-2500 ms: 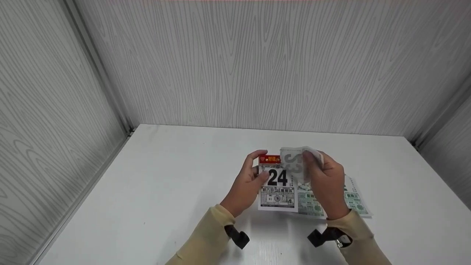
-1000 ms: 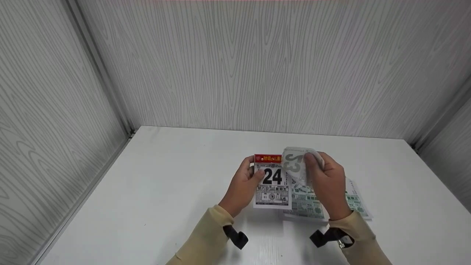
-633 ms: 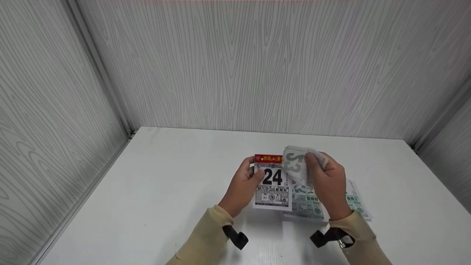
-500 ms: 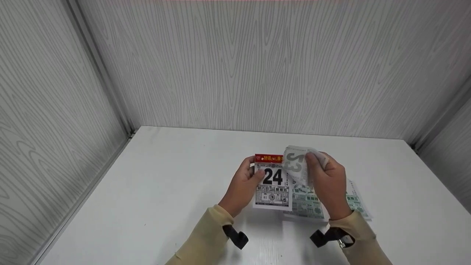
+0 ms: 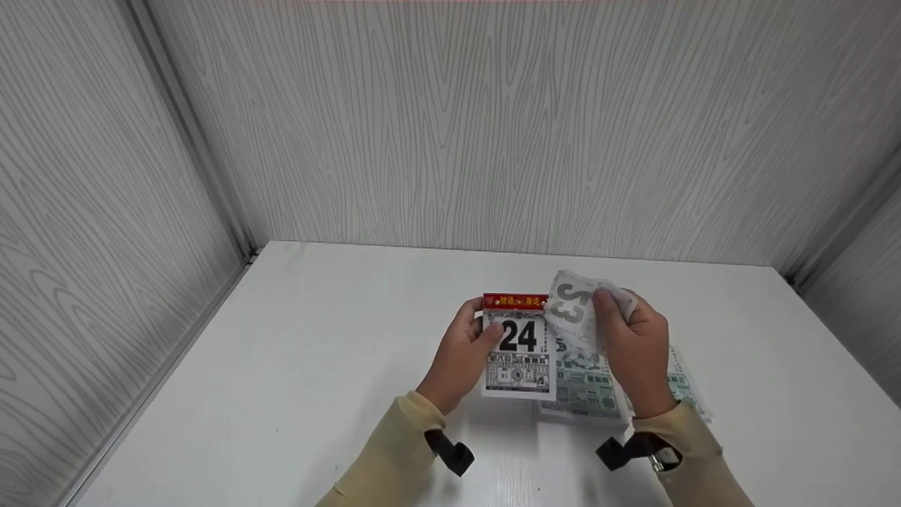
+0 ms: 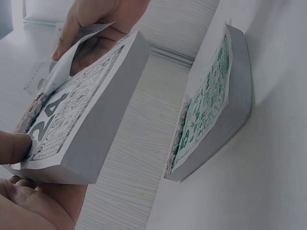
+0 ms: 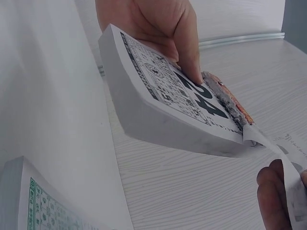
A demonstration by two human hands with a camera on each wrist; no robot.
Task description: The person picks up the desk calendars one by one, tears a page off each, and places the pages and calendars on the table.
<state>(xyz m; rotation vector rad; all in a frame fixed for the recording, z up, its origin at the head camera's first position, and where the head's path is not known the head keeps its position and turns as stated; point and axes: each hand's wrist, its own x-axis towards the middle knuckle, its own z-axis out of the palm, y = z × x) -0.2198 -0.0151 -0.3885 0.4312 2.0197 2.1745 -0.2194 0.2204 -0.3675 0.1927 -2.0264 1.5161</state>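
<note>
My left hand (image 5: 457,355) grips a thick tear-off calendar (image 5: 519,373) by its left side, thumb on the front sheet. That sheet reads 24 in black beneath a red header strip. Between thumb and fingers my right hand (image 5: 639,355) pinches a thin calendar page (image 5: 571,303), with a reversed 23 showing through. In the right wrist view the page (image 7: 292,187) meets the calendar at the top corner, beside a ragged torn edge. A second thick calendar (image 6: 206,105), printed in green, lies on the table under my hands.
More green-printed paper (image 5: 681,384) shows on the right, partly behind my right hand. The white table (image 5: 338,331) is bounded by a grey wood-grain back wall (image 5: 436,127) and a left side wall (image 5: 91,246).
The right hand has shifted slightly right with the page, which is more tilted. More of the red header shows. The left hand and calendar moved a little left.
</note>
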